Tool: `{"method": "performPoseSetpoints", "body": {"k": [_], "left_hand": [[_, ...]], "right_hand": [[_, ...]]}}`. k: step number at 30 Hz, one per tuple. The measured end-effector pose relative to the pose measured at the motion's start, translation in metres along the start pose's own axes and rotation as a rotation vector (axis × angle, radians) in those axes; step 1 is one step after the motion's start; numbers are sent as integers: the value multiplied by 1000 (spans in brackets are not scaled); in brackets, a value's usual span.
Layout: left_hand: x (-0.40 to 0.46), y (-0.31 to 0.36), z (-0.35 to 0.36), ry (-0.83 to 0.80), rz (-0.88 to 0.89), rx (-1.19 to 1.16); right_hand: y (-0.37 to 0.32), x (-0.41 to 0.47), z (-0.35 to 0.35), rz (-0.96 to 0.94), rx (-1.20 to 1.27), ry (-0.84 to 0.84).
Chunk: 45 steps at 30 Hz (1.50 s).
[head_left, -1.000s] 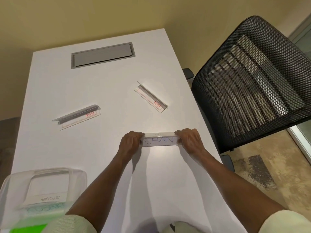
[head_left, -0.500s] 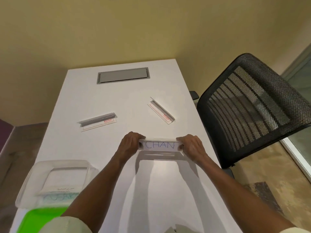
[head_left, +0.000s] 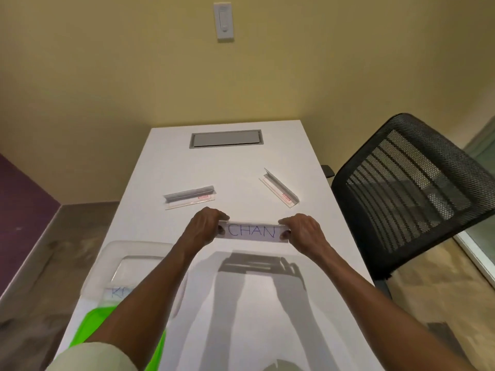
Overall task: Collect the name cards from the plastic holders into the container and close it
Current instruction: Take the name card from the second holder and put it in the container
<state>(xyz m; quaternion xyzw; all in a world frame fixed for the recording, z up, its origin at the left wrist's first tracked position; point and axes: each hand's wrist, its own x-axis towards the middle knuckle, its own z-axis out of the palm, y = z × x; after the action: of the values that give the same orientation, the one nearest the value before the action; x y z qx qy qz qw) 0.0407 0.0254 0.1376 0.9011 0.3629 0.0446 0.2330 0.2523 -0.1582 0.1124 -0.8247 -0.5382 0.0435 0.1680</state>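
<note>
A clear plastic holder with a white name card reading CHAN is held up above the white table. My left hand grips its left end and my right hand grips its right end. Two more clear plastic holders lie flat on the table, one at centre left and one at right. A clear plastic container sits at the table's left front with a card lettered in blue inside; my left forearm hides part of it. A green lid lies just in front of it.
A black mesh chair stands close against the table's right edge. A grey cable hatch is set into the far end of the table. A white wall switch is on the yellow wall behind.
Both hands have lifted the CHAN holder off the table and raised it toward me; its shadow now falls on the table below. The camera has tilted up, so more wall shows.
</note>
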Motion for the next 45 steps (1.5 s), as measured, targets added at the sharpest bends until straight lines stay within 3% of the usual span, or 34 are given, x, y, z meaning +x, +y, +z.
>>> {"method": "performPoseSetpoints", "body": {"k": [16,27,33,45], "left_hand": [[-59,-113,-77,29,-54,179],[-94,-186,-108,-6,-217,159],[-98,-213,-114,-6,-276,143],[-97,-262,-99,-58,-207,245]], "right_hand": [[-142,13,22,-188,-6,13],[-233,23,53,-273,-76,-125],[-263,29,78,-362,-111,-151],[-293,49,117,-447,-204,-253]]}}
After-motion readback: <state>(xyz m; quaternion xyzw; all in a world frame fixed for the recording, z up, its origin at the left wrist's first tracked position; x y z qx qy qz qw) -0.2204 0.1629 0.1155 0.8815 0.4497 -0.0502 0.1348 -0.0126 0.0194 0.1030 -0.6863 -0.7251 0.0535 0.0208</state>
